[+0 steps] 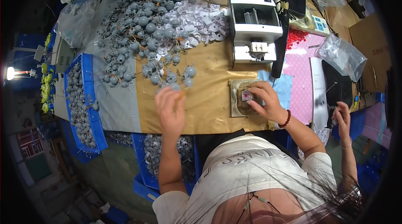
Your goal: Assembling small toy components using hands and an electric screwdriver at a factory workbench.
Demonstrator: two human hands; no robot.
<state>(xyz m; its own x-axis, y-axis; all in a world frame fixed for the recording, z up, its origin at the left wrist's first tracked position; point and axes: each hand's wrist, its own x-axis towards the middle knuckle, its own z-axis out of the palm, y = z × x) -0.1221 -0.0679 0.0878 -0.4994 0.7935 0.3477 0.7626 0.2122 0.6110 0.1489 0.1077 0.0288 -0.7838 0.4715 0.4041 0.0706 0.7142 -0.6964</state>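
pressing a small white part [246, 95] under right hand [264, 100].

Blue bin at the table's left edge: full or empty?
Nearly full. The blue bin holds small grey round parts along most of its length, almost to the rim; a few sit on its edge.

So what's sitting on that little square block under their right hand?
A small white piece with a red spot lies on the square block. The right hand pinches it, so its fingers hide part of the piece.

Small white-and-red piece [246, 95] flat on square brown pad [235, 108]; grey round part [175, 86] near pile.
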